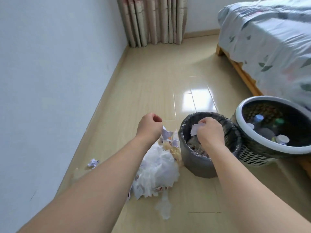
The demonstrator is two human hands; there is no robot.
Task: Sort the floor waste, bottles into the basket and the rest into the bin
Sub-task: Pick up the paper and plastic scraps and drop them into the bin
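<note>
Head view: bottles in basket. My right grip pinches paper scrap over bin; left grip pinches another scrap. Remaining: floor pile, stray wad.

Grey bin with black liner, white-rimmed basket, pale wood floor, leaf-print bedsheet, beige striped curtain.

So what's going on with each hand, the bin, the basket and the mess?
left hand: pinching a paper scrap
right hand: holding white paper over the bin
bin: lined, partly filled
basket: holds bottles
waste pile: on the floor
crumpled paper: lying apart
</note>
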